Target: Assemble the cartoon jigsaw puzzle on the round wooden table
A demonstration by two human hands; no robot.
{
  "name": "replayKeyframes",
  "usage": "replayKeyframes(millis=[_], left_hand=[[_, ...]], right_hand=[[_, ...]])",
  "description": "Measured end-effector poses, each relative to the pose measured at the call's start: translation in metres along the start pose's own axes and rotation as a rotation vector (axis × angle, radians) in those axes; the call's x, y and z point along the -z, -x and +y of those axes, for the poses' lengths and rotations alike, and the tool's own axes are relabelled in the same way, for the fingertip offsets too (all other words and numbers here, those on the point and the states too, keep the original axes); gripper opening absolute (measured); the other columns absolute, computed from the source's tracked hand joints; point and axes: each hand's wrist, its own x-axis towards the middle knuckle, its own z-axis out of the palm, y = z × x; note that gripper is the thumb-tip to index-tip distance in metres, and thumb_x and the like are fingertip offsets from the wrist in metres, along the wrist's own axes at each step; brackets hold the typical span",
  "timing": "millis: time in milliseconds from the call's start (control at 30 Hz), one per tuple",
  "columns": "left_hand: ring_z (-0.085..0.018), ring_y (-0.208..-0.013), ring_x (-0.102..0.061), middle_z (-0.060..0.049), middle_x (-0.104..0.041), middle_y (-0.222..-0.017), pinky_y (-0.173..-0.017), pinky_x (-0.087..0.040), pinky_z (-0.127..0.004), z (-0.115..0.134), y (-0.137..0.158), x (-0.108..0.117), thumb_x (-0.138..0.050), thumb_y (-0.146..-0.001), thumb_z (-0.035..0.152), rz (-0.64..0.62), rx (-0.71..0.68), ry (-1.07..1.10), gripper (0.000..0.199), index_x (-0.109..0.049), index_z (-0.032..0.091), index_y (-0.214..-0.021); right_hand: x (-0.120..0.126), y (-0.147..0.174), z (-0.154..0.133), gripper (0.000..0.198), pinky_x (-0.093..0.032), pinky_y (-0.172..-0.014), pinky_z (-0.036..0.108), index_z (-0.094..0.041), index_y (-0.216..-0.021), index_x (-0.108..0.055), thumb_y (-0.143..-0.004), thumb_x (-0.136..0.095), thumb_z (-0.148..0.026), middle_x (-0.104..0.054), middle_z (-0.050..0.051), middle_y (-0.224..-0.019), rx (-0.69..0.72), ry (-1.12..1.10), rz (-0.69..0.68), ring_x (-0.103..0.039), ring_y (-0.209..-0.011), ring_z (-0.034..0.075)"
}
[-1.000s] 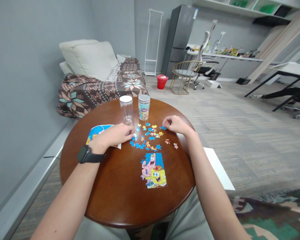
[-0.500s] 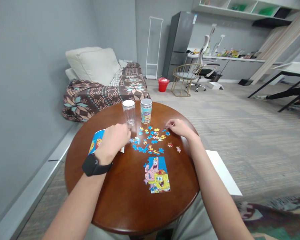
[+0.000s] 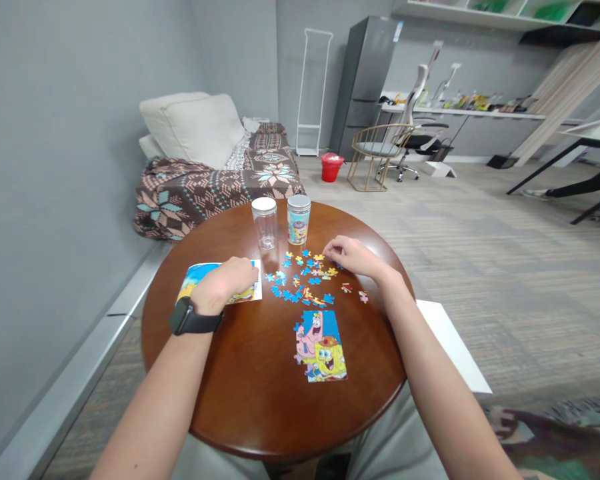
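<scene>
My left hand [image 3: 226, 283], a dark watch at its wrist, rests over a printed cartoon picture sheet [image 3: 197, 275]. Its fingers are curled under, so whatever they hold is hidden. At the right edge of the loose jigsaw pieces [image 3: 314, 281] is my right hand [image 3: 349, 255], fingers bent together and fingertips down among the pieces. I cannot make out a piece between them. Nearer to me lies a partly joined jigsaw puzzle [image 3: 325, 347], showing a pink and a yellow cartoon figure, with an uneven left edge.
A clear jar with a white lid [image 3: 265, 223] and a cartoon-printed canister [image 3: 299, 220] stand behind the pieces on the round brown table [image 3: 250, 393]. Two pieces lie apart at right, one being a pink piece [image 3: 363, 297]. Beyond are a covered sofa [image 3: 220, 190] and red bin [image 3: 331, 167].
My left hand has drawn back from the pieces' left edge, showing more of the sheet. My right hand has shifted slightly left over the pieces. The view has turned slightly.
</scene>
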Motion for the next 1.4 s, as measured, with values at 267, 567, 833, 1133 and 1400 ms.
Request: replayKeyframes(millis=[267,567,833,1133,1400], left_hand=[[-0.025,-0.082,-0.069,-0.015,-0.073,-0.092,-0.065,-0.045,-0.030,0.001,0.006,0.009,-0.029,-0.089,0.028,0.255,-0.107,0.023,0.041,-0.068,0.017,-0.084],[-0.024,-0.078,-0.067,-0.014,-0.072,-0.087,-0.064,-0.043,-0.029,0.005,0.011,0.014,-0.030,-0.091,0.031,0.378,-0.080,0.046,0.041,-0.067,0.016,-0.079],[-0.023,-0.079,-0.066,-0.009,-0.071,-0.088,-0.061,-0.040,-0.028,-0.002,0.003,0.005,-0.045,-0.086,0.030,0.270,-0.236,0.099,0.023,-0.065,0.020,-0.087],[-0.019,-0.077,-0.064,-0.007,-0.070,-0.086,-0.063,-0.039,-0.026,0.000,0.002,0.005,-0.044,-0.088,0.025,0.270,-0.362,0.097,0.020,-0.063,0.019,-0.084],[-0.018,-0.073,-0.062,-0.005,-0.069,-0.083,-0.061,-0.037,-0.027,0.002,0.002,0.005,-0.044,-0.087,0.027,0.265,-0.362,0.123,0.020,-0.063,0.020,-0.082]], right_hand=[[-0.006,0.001,-0.012,0.015,-0.044,-0.070,0.025,-0.014,-0.087,-0.070,-0.083,-0.056,-0.018,-0.068,0.006,-0.084,0.147,-0.118,-0.103,-0.059,-0.073,0.014],[0.002,0.008,-0.021,0.018,-0.039,-0.055,0.022,-0.015,-0.080,-0.067,-0.073,-0.068,-0.032,-0.060,-0.001,-0.063,0.070,-0.240,-0.352,-0.050,-0.057,0.010],[-0.001,0.005,-0.020,0.020,-0.041,-0.063,0.024,-0.014,-0.085,-0.067,-0.085,-0.055,-0.030,-0.066,0.003,-0.074,0.056,-0.164,-0.296,-0.055,-0.065,0.012],[-0.007,0.001,-0.013,0.018,-0.042,-0.068,0.025,-0.014,-0.092,-0.069,-0.087,-0.055,-0.024,-0.065,0.004,-0.081,0.061,-0.085,-0.151,-0.058,-0.072,0.013],[-0.026,-0.004,-0.018,0.017,-0.043,-0.073,0.025,-0.016,-0.096,-0.070,-0.081,-0.068,-0.022,-0.057,0.004,-0.085,0.253,0.012,-0.121,-0.055,-0.076,0.014]])
